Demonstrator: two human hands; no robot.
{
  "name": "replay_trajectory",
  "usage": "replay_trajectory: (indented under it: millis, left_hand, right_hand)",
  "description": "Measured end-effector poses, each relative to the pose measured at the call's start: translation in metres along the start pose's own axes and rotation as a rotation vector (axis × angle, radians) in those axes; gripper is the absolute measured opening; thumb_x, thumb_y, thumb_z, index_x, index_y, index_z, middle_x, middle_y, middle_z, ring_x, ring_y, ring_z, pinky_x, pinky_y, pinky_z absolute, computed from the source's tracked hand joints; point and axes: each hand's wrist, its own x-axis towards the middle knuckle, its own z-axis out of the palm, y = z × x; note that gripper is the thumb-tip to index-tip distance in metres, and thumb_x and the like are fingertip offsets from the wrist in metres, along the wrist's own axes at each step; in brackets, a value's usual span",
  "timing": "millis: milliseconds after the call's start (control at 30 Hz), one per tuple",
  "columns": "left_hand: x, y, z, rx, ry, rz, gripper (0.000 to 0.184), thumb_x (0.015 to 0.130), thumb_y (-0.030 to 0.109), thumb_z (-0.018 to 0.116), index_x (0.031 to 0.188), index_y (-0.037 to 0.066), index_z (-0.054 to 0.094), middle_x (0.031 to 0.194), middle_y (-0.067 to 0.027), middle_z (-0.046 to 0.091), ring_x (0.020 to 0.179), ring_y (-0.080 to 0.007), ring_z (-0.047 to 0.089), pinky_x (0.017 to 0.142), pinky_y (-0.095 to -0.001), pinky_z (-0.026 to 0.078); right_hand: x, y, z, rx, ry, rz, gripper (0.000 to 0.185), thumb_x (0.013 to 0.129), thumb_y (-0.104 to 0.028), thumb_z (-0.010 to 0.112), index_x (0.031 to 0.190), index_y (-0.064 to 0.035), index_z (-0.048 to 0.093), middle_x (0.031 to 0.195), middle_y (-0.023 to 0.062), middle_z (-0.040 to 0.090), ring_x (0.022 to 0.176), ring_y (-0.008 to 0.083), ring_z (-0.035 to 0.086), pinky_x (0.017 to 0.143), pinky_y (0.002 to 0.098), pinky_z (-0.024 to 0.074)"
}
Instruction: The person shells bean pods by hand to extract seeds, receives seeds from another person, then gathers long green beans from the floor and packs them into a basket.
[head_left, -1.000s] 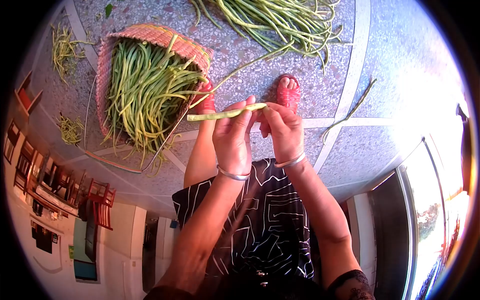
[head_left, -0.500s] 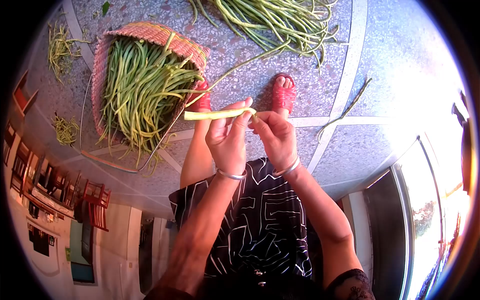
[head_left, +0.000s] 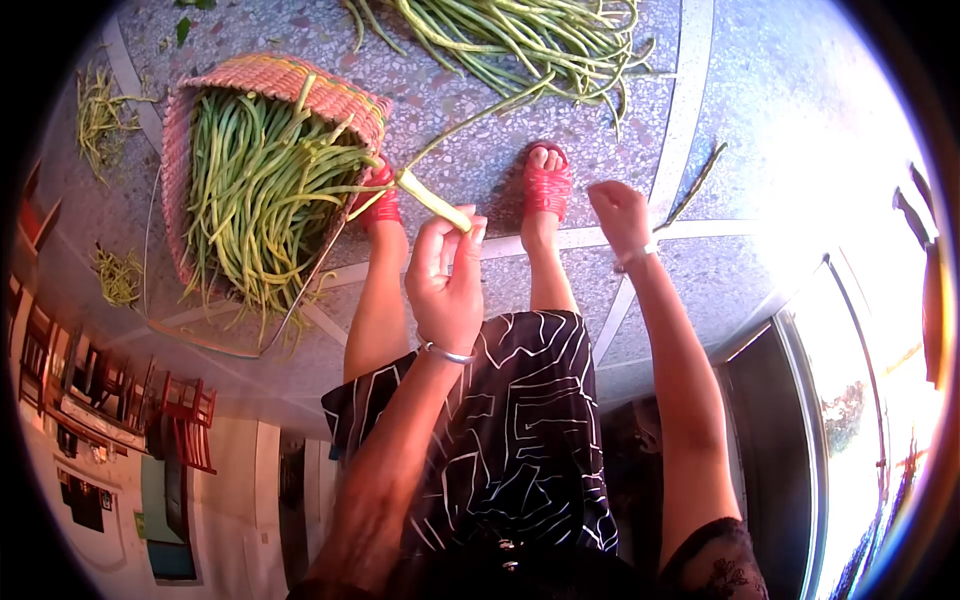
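Between the thumb and fingers of my left hand is one end of a pale green long bean. The bean points up and left from my fingertips, toward the open side of a woven basket full of long beans. My right hand is apart from it, off to the right above the floor, with its fingers curled together. Whatever those fingers may hold is hidden or too small to make out. A thin bean crosses the floor behind the held one.
A loose pile of long beans lies on the speckled floor at the top. A dark bean lies right of my feet in red sandals. Small heaps of scraps are at the left, with chairs farther off.
My right hand has come away from the bean and swung right. My left hand still holds the bean, which has turned from level to slanting.
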Motion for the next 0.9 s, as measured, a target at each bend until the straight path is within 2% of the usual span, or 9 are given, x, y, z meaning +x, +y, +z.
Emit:
replay_trajectory:
  millis: [67,133,200,300,400,433,567,700,900]
  left_hand:
    - [-0.001,0.0,0.001,-0.123,-0.015,-0.099,0.015,0.083,-0.001,0.052,0.097,-0.003,0.05,0.091,-0.0085,0.057,0.088,-0.013,0.055,0.082,-0.0254,0.043]
    - [-0.002,0.001,0.001,-0.08,-0.037,-0.118,0.017,0.083,-0.001,0.051,0.1,-0.005,0.049,0.092,-0.0085,0.056,0.088,-0.0128,0.055,0.083,-0.025,0.043]
    - [-0.004,0.001,0.001,-0.06,-0.061,-0.155,0.018,0.083,-0.001,0.051,0.1,-0.005,0.049,0.094,-0.0088,0.056,0.089,-0.0125,0.055,0.083,-0.0251,0.043]
    - [-0.007,-0.003,0.003,-0.054,-0.076,-0.166,0.019,0.084,0.0,0.05,0.102,-0.006,0.049,0.094,-0.0087,0.056,0.091,-0.0123,0.054,0.084,-0.0246,0.042]
    - [-0.007,-0.002,0.005,-0.033,-0.11,-0.18,0.019,0.084,0.0,0.05,0.102,-0.006,0.049,0.093,-0.0079,0.056,0.092,-0.0121,0.053,0.085,-0.0241,0.041]
    - [-0.007,-0.002,0.005,-0.018,-0.124,-0.178,0.019,0.084,0.0,0.05,0.102,-0.006,0.049,0.093,-0.0078,0.056,0.092,-0.0121,0.053,0.085,-0.0241,0.041]
    - [-0.005,0.0,0.008,0.028,-0.158,-0.16,0.018,0.084,0.0,0.049,0.102,-0.005,0.049,0.093,-0.0079,0.056,0.091,-0.012,0.053,0.084,-0.0242,0.041]
    - [-0.003,0.001,0.011,0.062,-0.163,-0.163,0.018,0.084,0.0,0.049,0.102,-0.005,0.049,0.093,-0.008,0.057,0.09,-0.0121,0.054,0.083,-0.0245,0.042]
    - [-0.003,0.002,0.018,0.073,-0.132,-0.183,0.018,0.084,0.0,0.047,0.101,-0.005,0.049,0.089,-0.0097,0.058,0.084,-0.0129,0.054,0.079,-0.0252,0.042]
  right_hand:
    - [0.038,0.04,0.019,-0.394,0.237,-0.312,0.025,0.072,-0.015,0.057,0.094,-0.0062,0.062,0.087,0.0138,0.062,0.074,0.0284,0.061,0.072,0.0317,0.0472]
    - [0.081,0.042,0.039,-0.065,0.227,-0.134,0.024,0.076,-0.012,0.054,0.097,-0.0035,0.06,0.086,0.0141,0.063,0.075,0.0257,0.062,0.068,0.031,0.0488]
    - [0.107,0.017,0.046,0.72,0.148,0.309,0.019,0.08,-0.009,0.049,0.094,-0.0009,0.06,0.084,0.0157,0.062,0.072,0.0249,0.063,0.062,0.0321,0.0514]
    - [0.138,0.006,0.058,1.091,0.223,0.521,0.017,0.084,-0.006,0.045,0.095,0.0014,0.056,0.08,0.0166,0.061,0.065,0.0253,0.063,0.056,0.0345,0.0534]
    - [0.154,0.01,0.067,1.374,0.204,0.475,0.017,0.084,-0.004,0.045,0.099,0.0018,0.05,0.08,0.0187,0.061,0.06,0.0278,0.062,0.054,0.0394,0.0541]
    - [0.158,0.015,0.068,1.406,0.183,0.494,0.019,0.084,-0.002,0.043,0.102,0.002,0.046,0.079,0.0188,0.06,0.06,0.0294,0.061,0.054,0.0398,0.0535]
    - [0.153,0.02,0.063,1.457,0.119,0.473,0.019,0.083,0.0,0.044,0.102,0.0032,0.046,0.08,0.017,0.057,0.063,0.0278,0.059,0.058,0.0377,0.0524]
    - [0.145,0.029,0.059,1.457,0.015,0.33,0.021,0.081,0.002,0.048,0.102,0.0053,0.047,0.083,0.0151,0.056,0.067,0.0245,0.058,0.061,0.0335,0.0511]
    - [0.134,0.021,0.04,1.017,0.018,0.287,0.018,0.082,-0.007,0.048,0.094,0.0036,0.056,0.075,0.0131,0.061,0.061,0.0193,0.06,0.056,0.0283,0.0512]
